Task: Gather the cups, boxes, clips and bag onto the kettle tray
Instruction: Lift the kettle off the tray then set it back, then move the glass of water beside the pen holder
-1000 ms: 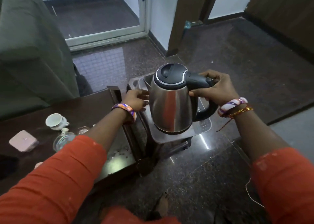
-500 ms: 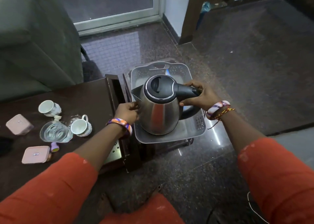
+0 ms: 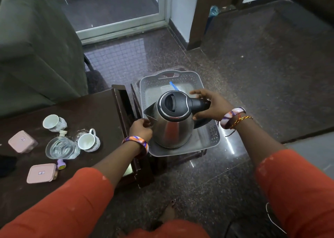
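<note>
A steel kettle point(image 3: 172, 127) with a black lid stands in the grey perforated kettle tray point(image 3: 211, 134). My right hand point(image 3: 212, 106) is wrapped loosely around the kettle's black handle. My left hand point(image 3: 141, 129) curls on the tray's left rim, just under the spout. On the dark table to the left lie two white cups point(image 3: 54, 123) point(image 3: 89, 142), two pink boxes point(image 3: 22, 141) point(image 3: 41, 172), a clear bag point(image 3: 61, 148), a purple clip point(image 3: 61, 164) and a white clip point(image 3: 62, 132).
The tray rests on a low dark stool beside the table's raised right edge point(image 3: 124, 114). A blue strip point(image 3: 174, 86) lies in the tray's far part. A green sofa point(image 3: 36, 48) stands behind the table. Polished stone floor surrounds the stool.
The kettle has come down from mid-air and now stands in the tray. The view has tilted down, bringing more of the table's items into sight.
</note>
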`<state>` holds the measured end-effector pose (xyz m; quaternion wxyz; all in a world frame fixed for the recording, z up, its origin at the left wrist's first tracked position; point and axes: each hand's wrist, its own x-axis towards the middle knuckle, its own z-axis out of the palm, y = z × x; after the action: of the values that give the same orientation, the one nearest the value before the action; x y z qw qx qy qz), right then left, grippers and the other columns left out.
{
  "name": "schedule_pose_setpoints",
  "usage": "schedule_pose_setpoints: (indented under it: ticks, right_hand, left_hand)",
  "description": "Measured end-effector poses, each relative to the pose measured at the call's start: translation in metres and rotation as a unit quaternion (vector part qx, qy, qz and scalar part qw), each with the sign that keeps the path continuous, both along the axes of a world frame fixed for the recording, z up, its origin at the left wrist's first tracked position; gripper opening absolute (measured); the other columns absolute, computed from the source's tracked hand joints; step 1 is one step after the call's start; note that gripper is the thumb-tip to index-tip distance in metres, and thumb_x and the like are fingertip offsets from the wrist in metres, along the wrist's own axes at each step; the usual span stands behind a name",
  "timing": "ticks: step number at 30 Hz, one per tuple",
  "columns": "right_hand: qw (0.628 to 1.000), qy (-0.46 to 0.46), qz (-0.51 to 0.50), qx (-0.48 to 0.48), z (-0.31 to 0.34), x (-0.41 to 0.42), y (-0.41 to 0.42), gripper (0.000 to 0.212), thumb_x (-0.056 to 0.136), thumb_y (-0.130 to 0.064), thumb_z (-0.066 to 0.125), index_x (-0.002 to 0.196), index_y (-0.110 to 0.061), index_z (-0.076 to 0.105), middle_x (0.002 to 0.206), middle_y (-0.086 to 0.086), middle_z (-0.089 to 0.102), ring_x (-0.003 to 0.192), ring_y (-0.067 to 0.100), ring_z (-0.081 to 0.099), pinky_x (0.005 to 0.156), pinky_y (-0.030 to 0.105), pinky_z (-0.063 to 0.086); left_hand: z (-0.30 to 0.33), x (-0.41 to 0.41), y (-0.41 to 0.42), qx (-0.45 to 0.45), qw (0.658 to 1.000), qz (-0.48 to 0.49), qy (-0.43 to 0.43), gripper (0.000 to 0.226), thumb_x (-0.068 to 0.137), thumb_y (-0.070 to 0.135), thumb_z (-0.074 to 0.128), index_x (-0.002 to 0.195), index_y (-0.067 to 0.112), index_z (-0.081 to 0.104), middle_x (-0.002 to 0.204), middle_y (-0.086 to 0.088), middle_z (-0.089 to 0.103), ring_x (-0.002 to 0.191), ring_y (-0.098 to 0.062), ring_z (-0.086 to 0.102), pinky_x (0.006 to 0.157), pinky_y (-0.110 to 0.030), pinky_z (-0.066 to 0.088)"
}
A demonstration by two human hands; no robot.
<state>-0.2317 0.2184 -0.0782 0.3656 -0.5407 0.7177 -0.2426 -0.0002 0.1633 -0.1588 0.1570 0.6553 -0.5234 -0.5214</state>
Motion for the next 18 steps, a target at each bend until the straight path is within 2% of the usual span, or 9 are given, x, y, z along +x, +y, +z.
schedule_pose_setpoints:
  ticks: [2, 5, 6, 8, 10, 12, 14, 16, 18]
  right_hand:
    - [0.997, 0.069, 0.006, -0.016, 0.011, 0.011, 0.002, 0.086, 0.054, -0.022, 0.086, 0.129, -0.034, 0.048, 0.112, -0.01, 0.052, 0.121, 0.021, 0.042, 0.108, 0.047, 0.029]
    - [0.991, 0.116, -0.003, -0.062, 0.035, 0.034, 0.003, 0.097, 0.047, -0.038, 0.087, 0.133, -0.04, 0.041, 0.123, -0.011, 0.052, 0.127, 0.018, 0.035, 0.103, 0.033, 0.021]
    - [0.989, 0.124, -0.001, -0.075, 0.042, 0.043, 0.002, 0.097, 0.047, -0.04, 0.086, 0.133, -0.04, 0.041, 0.128, -0.008, 0.051, 0.127, 0.018, 0.034, 0.101, 0.032, 0.02]
    - [0.985, 0.143, 0.015, -0.095, 0.055, 0.065, -0.003, 0.093, 0.051, -0.041, 0.084, 0.134, -0.038, 0.042, 0.133, -0.005, 0.051, 0.128, 0.019, 0.034, 0.098, 0.031, 0.019]
    - [0.979, 0.163, 0.037, -0.119, 0.064, 0.092, -0.01, 0.086, 0.055, -0.043, 0.082, 0.132, -0.036, 0.044, 0.134, -0.006, 0.051, 0.128, 0.019, 0.035, 0.098, 0.032, 0.02]
    - [0.973, 0.169, 0.068, -0.143, 0.069, 0.122, -0.018, 0.08, 0.058, -0.043, 0.081, 0.131, -0.034, 0.048, 0.134, -0.004, 0.052, 0.128, 0.02, 0.038, 0.106, 0.04, 0.027]
    - [0.968, 0.162, 0.111, -0.154, 0.07, 0.155, -0.029, 0.073, 0.063, -0.04, 0.079, 0.129, -0.03, 0.05, 0.132, -0.002, 0.053, 0.126, 0.021, 0.041, 0.105, 0.046, 0.03]
    - [0.963, 0.155, 0.155, -0.155, 0.065, 0.192, -0.039, 0.067, 0.066, -0.036, 0.078, 0.128, -0.029, 0.053, 0.13, -0.001, 0.055, 0.123, 0.02, 0.043, 0.103, 0.04, 0.03]
    - [0.96, 0.129, 0.196, -0.151, 0.056, 0.23, -0.05, 0.062, 0.067, -0.03, 0.079, 0.124, -0.024, 0.057, 0.126, 0.002, 0.059, 0.118, 0.019, 0.049, 0.098, 0.029, 0.029]
  left_hand:
    - [0.003, 0.003, -0.002, 0.008, 1.0, -0.002, -0.013, 0.037, 0.076, -0.005, 0.054, 0.112, 0.005, 0.062, 0.109, -0.014, 0.065, 0.104, -0.037, 0.062, 0.093, -0.051, 0.052]
    - [0.01, 0.012, -0.008, 0.01, 1.0, 0.0, -0.001, 0.037, 0.077, -0.007, 0.052, 0.11, 0.005, 0.062, 0.112, -0.017, 0.065, 0.105, -0.035, 0.062, 0.093, -0.05, 0.052]
    - [0.014, 0.016, -0.011, 0.006, 1.0, 0.0, 0.003, 0.036, 0.077, -0.007, 0.051, 0.109, 0.005, 0.063, 0.108, -0.016, 0.067, 0.103, -0.034, 0.062, 0.091, -0.047, 0.053]
    - [0.023, 0.027, -0.014, -0.009, 1.0, 0.005, 0.022, 0.033, 0.079, -0.009, 0.05, 0.107, 0.002, 0.064, 0.091, -0.008, 0.067, 0.087, -0.027, 0.064, 0.075, -0.037, 0.056]
    - [0.036, 0.043, -0.018, -0.024, 0.998, 0.016, 0.048, 0.029, 0.082, -0.008, 0.05, 0.106, -0.001, 0.063, 0.082, -0.005, 0.063, 0.073, -0.021, 0.06, 0.058, -0.027, 0.05]
    - [0.047, 0.063, -0.02, -0.032, 0.997, 0.026, 0.068, 0.026, 0.084, -0.007, 0.051, 0.107, -0.002, 0.063, 0.09, -0.009, 0.062, 0.081, -0.02, 0.057, 0.055, -0.024, 0.046]
    - [0.053, 0.088, -0.022, -0.034, 0.995, 0.032, 0.083, 0.025, 0.085, -0.007, 0.051, 0.107, -0.001, 0.063, 0.09, -0.01, 0.061, 0.078, -0.019, 0.056, 0.055, -0.024, 0.045]
    - [0.053, 0.119, -0.024, -0.028, 0.994, 0.049, 0.09, 0.022, 0.085, -0.007, 0.052, 0.101, 0.003, 0.063, 0.078, -0.01, 0.058, 0.065, -0.015, 0.051, 0.053, -0.024, 0.043]
    - [0.049, 0.156, -0.026, -0.017, 0.994, 0.068, 0.083, 0.017, 0.086, -0.005, 0.053, 0.084, 0.009, 0.061, 0.068, -0.006, 0.054, 0.058, -0.012, 0.047, 0.046, -0.018, 0.041]
